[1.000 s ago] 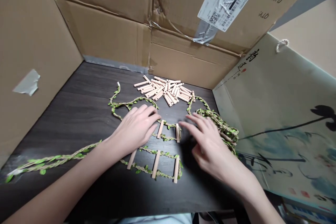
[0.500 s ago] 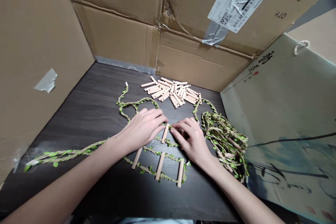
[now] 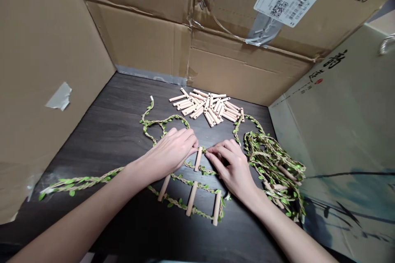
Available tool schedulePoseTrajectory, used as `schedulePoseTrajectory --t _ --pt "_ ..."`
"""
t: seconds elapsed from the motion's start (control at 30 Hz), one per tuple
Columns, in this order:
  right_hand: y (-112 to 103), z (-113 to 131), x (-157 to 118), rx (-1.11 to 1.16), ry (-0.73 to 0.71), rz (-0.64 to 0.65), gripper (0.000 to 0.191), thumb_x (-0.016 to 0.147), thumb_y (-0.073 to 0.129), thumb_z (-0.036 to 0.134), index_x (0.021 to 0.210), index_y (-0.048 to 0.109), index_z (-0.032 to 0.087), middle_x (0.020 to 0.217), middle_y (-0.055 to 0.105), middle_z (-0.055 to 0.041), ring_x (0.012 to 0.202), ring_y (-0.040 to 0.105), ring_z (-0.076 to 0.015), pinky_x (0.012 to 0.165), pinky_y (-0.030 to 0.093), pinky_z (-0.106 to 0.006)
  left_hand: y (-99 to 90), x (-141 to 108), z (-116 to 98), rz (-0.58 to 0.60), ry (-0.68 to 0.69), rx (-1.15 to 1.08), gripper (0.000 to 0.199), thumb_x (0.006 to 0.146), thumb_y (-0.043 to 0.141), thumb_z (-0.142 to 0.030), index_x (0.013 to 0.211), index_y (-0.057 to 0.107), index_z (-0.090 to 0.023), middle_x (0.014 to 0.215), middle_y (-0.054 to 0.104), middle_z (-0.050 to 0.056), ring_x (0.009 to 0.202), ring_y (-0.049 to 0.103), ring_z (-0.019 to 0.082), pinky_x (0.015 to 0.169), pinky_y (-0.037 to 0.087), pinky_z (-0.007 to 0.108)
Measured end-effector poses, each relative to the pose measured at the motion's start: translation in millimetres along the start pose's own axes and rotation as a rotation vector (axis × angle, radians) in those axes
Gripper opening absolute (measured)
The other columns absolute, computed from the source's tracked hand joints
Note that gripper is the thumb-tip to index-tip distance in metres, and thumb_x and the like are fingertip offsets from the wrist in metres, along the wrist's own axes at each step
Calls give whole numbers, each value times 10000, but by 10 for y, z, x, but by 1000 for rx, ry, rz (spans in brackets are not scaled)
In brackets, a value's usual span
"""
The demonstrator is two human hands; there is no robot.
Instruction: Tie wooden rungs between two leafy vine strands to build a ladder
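Both hands meet around the top end of a short wooden dowel (image 3: pixel 198 159) that is threaded on a leafy braided cord (image 3: pixel 208 171). My left hand (image 3: pixel 177 150) pinches the cord just left of the dowel's upper end; its fingertips are partly hidden. On the other side, my right hand (image 3: pixel 230 162) has thumb and forefinger closed on the cord close to the dowel. Nearer to me lies a ladder-like stretch of the same cord with several rungs, among them a middle dowel (image 3: pixel 191 199) and a right-hand dowel (image 3: pixel 217 208).
A heap of loose drilled dowels (image 3: pixel 210 107) lies at the back. To the right sits a tangled pile of leafy cord (image 3: pixel 274 168) with dowels in it. A cord end is taped (image 3: pixel 46 191) at left. Cardboard walls (image 3: pixel 148 41) and a pale printed bag (image 3: pixel 342 131) enclose the dark table (image 3: pixel 101 131).
The view has shifted, so the table and everything on it sit a little further right. Both hands stay at the same dowel, with only slight finger movement.
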State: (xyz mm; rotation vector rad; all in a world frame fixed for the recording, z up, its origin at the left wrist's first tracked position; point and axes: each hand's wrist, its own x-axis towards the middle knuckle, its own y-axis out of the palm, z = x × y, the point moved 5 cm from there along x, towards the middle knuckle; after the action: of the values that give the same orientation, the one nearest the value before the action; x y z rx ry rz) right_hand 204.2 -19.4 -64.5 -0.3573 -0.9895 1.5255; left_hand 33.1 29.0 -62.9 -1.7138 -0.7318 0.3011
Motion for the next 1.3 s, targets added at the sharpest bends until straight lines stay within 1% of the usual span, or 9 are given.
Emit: schedulePoseTrajectory --t 0.3,0.37,0.4,0.43,0.5,0.57,0.73,0.97,1.3 --pt "8 -16 10 7 21 -1 182 1029 591 307 973 730 204 907 686 -68 887 579 -227 810 473 -391 -24 -8 2 25 15 -2 276 1117 361 -244 946 560 -156 908 607 40 772 530 183 760 292 347" --pt "-10 -4 18 23 27 -13 187 1025 598 343 1050 722 205 998 695 -83 963 593 -240 867 481 -401 -35 -4 -4 33 6 -28 292 1119 343 -242 960 571 -153 916 617 45 793 547 185 770 303 345" --pt "-15 11 22 27 18 -12 242 1006 629 388 1145 700 203 1087 696 -97 1031 594 -253 914 479 -414 -41 -2 -7 40 1 -39 300 1120 335 -240 973 581 -150 925 623 49 816 559 189 779 309 345" --pt "-13 34 26 23 -1 0 390 970 675 453 1267 652 201 1190 683 -114 1109 583 -272 966 469 -433 -46 1 -10 48 -6 -47 306 1120 330 -241 992 591 -147 939 629 55 841 569 193 790 316 345" --pt "15 97 30 -13 -72 49 784 858 765 587 1476 486 194 1364 625 -150 1241 534 -315 1054 425 -486 -60 6 -12 59 -22 -70 309 1119 331 -247 1027 606 -142 965 636 63 871 579 199 806 327 346" --pt "60 149 26 -58 -136 97 964 802 802 624 1553 377 195 1414 604 -161 1288 507 -338 1091 383 -525 -72 8 -9 68 -43 -119 305 1118 339 -257 1044 613 -147 979 637 59 880 582 198 814 335 344" --pt "104 150 20 -54 -120 77 800 879 771 471 1540 397 219 1291 676 -125 1218 551 -311 1057 401 -515 -105 4 6 85 -72 -218 271 1101 385 -258 1036 631 -163 995 651 47 902 596 193 828 359 334" --pt "95 110 27 62 -98 102 880 852 821 440 1571 343 270 1356 658 -106 1223 571 -297 1069 430 -501 -123 -4 69 57 -60 -202 284 1099 396 -280 1020 642 -163 987 666 52 881 595 191 842 375 339" --pt "102 95 27 56 -71 110 841 847 825 469 1530 374 274 1368 663 -90 1189 568 -292 1042 426 -480 -107 1 91 82 -55 -108 295 1108 384 -281 1029 637 -150 984 642 59 901 590 201 836 371 338"
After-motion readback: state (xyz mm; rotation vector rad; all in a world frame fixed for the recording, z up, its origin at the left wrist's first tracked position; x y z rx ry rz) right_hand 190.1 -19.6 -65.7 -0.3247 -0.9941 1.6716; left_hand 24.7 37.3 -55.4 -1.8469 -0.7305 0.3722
